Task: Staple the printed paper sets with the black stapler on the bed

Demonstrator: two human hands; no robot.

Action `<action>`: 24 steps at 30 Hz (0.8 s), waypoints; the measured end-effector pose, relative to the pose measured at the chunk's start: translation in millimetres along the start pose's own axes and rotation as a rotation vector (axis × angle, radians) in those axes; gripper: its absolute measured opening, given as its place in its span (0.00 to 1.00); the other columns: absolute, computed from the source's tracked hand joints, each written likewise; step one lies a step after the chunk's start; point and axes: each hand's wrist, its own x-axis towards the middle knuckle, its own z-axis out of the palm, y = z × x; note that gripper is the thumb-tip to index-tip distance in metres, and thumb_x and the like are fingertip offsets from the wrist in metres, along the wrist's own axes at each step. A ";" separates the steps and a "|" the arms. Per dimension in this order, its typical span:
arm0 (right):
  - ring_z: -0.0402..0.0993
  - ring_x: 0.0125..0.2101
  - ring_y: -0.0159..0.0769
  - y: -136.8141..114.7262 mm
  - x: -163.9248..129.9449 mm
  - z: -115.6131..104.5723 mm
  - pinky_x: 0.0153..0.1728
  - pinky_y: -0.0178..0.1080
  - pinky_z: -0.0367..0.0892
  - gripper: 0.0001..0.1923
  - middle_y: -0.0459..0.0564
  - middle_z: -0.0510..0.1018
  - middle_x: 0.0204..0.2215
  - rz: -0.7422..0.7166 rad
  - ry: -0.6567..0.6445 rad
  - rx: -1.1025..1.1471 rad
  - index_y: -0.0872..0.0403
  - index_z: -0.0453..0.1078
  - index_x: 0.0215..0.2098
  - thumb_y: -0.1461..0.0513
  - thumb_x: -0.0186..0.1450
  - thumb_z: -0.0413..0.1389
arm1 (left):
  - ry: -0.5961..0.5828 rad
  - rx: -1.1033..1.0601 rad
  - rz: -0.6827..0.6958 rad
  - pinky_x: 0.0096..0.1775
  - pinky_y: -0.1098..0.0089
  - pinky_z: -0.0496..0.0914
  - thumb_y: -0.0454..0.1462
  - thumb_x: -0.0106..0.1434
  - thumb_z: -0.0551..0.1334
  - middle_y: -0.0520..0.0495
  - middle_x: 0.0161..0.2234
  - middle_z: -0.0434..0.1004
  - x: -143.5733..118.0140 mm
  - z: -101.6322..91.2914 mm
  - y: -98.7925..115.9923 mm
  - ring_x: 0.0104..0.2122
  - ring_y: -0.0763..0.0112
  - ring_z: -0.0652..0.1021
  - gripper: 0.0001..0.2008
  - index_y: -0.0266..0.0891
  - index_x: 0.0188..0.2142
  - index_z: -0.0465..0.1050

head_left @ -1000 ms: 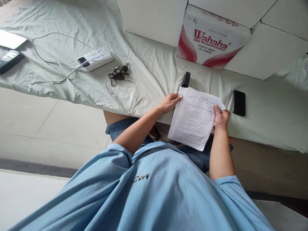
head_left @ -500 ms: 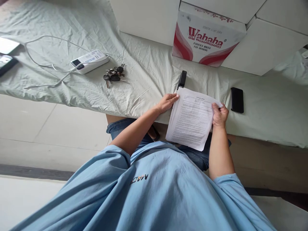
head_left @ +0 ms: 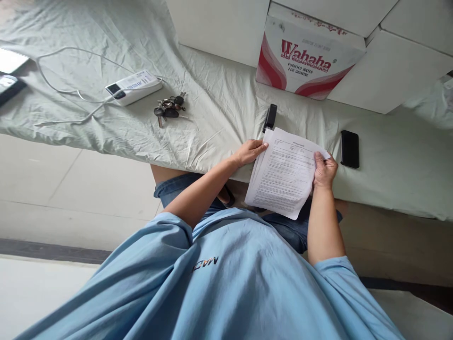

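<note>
Several printed sheets of paper (head_left: 285, 172) are held between my hands, over my lap at the front edge of the cloth-covered surface. Their left edges are slightly fanned apart. My left hand (head_left: 250, 152) pinches the upper left edge, thumb on top. At the upper right edge my right hand (head_left: 323, 170) grips the sheets with its thumb on the printed face and the fingers hidden behind. Just beyond the top left corner of the paper lies a black stapler (head_left: 270, 117), its near end close to the sheets. A black phone (head_left: 349, 149) rests to the right of my right hand.
A red and white Wahaha water carton (head_left: 304, 61) stands at the back among plain white boxes (head_left: 219, 28). Further left are a bunch of keys (head_left: 170, 108) and a white power bank (head_left: 136, 86) with a white cable (head_left: 58, 92). Pale green cloth (head_left: 212, 113) covers the surface.
Both hands keep their hold on the sheets, which stay nearly in place. The view has shifted very slightly, moving the background a little to the right.
</note>
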 end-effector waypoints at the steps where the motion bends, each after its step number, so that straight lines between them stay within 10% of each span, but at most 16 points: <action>1: 0.75 0.31 0.35 -0.1 0.0 -0.1 0.39 0.41 0.78 0.34 0.40 0.76 0.28 -0.001 -0.004 -0.005 0.50 0.78 0.32 0.33 0.53 0.80 | -0.001 0.009 0.000 0.33 0.61 0.60 0.83 0.61 0.63 0.52 0.26 0.56 0.1 0.1 0.5 0.31 0.67 0.62 0.45 0.46 0.26 0.59; 24: 0.73 0.32 0.33 6.0 3.3 0.0 0.37 0.39 0.74 0.40 0.40 0.76 0.31 0.013 0.030 -0.011 0.48 0.74 0.37 0.30 0.49 0.80 | 0.112 0.086 0.025 0.37 0.60 0.61 0.70 0.74 0.64 0.53 0.29 0.55 -2.0 -3.6 -4.6 0.32 0.67 0.60 0.37 0.47 0.29 0.54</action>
